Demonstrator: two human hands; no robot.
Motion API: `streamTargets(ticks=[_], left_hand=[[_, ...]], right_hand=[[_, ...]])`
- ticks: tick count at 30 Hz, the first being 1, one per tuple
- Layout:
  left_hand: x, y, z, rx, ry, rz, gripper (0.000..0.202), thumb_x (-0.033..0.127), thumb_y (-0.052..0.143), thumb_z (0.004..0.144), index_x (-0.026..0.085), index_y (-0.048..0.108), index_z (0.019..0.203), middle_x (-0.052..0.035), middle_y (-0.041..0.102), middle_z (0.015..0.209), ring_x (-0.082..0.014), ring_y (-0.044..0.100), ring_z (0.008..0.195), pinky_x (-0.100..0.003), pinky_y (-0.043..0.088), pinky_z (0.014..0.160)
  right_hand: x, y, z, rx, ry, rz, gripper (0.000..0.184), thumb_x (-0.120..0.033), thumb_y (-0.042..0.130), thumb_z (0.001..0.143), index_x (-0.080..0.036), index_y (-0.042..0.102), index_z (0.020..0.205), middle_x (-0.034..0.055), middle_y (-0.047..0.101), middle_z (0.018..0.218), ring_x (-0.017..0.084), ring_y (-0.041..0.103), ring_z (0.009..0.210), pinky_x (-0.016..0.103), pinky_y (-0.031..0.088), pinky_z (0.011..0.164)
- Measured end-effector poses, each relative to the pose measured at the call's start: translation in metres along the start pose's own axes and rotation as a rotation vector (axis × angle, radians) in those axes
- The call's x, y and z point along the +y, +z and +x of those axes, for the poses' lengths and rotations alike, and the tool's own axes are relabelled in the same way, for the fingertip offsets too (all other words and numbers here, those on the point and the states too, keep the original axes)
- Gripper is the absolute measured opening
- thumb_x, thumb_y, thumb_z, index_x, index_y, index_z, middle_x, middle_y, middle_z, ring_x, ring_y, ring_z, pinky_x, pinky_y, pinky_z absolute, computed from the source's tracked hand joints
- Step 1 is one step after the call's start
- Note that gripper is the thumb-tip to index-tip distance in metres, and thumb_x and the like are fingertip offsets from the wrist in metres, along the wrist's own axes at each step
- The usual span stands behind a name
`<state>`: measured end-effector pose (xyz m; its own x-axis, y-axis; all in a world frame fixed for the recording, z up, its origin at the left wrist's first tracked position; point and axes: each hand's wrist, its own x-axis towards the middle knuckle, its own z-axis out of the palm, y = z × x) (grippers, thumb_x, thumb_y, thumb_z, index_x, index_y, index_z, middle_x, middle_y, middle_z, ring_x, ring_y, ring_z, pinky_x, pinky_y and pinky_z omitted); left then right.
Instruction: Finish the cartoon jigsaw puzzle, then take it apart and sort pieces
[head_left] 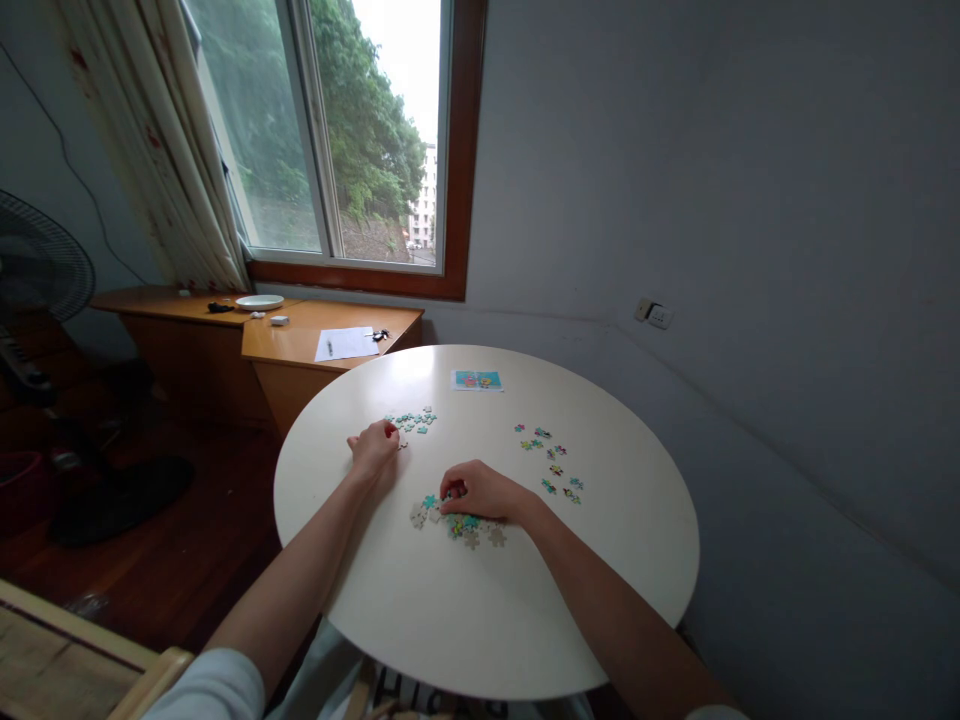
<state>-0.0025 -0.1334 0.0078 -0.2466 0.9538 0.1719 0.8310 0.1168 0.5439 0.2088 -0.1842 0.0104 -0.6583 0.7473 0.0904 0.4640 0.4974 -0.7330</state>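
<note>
On a round white table (570, 600) lie several groups of small jigsaw puzzle pieces. My left hand (375, 445) is at the near edge of a group of teal pieces (411, 421), its fingers curled together; whatever they hold is too small to make out. Over the near mixed pile of pieces (471, 538), some grey side up, is my right hand (480, 490). Its thumb and fingers are pinched down at the pile, and the fingertips hide what is between them. To the right lies a loose spread of multicoloured pieces (555, 468).
A small picture card (477, 381) lies at the table's far side. Behind the table on the left stands a wooden desk (300, 330) with paper (346, 343), keys (380, 335) and a white plate (259, 301). A standing fan (37, 260) is at far left.
</note>
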Motion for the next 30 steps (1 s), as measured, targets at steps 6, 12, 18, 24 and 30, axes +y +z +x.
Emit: streamTargets(ticks=[6,12,18,24,30], left_hand=[[0.000,0.002,-0.001,-0.094,0.045,0.038,0.019,0.036,0.057,0.071,0.022,0.064,0.081,-0.0054,0.070,0.094,-0.0255,0.060,0.094,-0.042,0.031,0.088],[-0.001,0.005,0.000,-0.103,0.081,0.059,0.019,0.031,0.052,0.074,0.021,0.067,0.081,-0.0060,0.071,0.091,-0.0267,0.060,0.094,-0.041,0.033,0.088],[-0.004,0.006,0.002,-0.097,0.130,0.067,0.021,0.028,0.048,0.078,0.021,0.067,0.081,-0.0064,0.070,0.093,-0.0245,0.061,0.092,-0.037,0.034,0.085],[-0.002,0.003,0.000,-0.113,0.134,0.079,0.021,0.030,0.048,0.080,0.021,0.067,0.081,-0.0061,0.070,0.094,-0.0237,0.061,0.091,-0.036,0.035,0.082],[0.000,0.000,-0.002,-0.152,0.137,0.091,0.022,0.034,0.055,0.075,0.020,0.067,0.088,-0.0046,0.070,0.091,-0.0226,0.061,0.089,-0.036,0.035,0.082]], right_hand=[[0.001,0.000,0.000,0.003,0.014,0.066,0.017,-0.030,0.073,0.064,-0.016,0.065,0.072,-0.0041,0.051,0.062,0.008,0.045,0.058,0.020,0.036,0.052],[-0.002,-0.002,0.001,0.022,-0.007,0.112,0.019,-0.032,0.072,0.065,-0.015,0.064,0.069,-0.0030,0.054,0.063,0.009,0.047,0.060,0.021,0.038,0.056],[0.000,-0.005,0.004,0.185,0.065,0.220,0.027,-0.039,0.071,0.065,-0.014,0.062,0.067,-0.0020,0.056,0.061,0.009,0.047,0.060,0.022,0.038,0.058],[0.012,-0.004,0.012,0.352,0.146,0.448,0.026,-0.037,0.070,0.062,-0.013,0.060,0.067,-0.0012,0.057,0.060,0.010,0.050,0.057,0.024,0.039,0.057],[0.021,-0.008,0.017,0.497,0.191,0.572,0.027,-0.038,0.072,0.057,-0.015,0.062,0.065,0.0000,0.061,0.061,0.011,0.054,0.058,0.025,0.041,0.058]])
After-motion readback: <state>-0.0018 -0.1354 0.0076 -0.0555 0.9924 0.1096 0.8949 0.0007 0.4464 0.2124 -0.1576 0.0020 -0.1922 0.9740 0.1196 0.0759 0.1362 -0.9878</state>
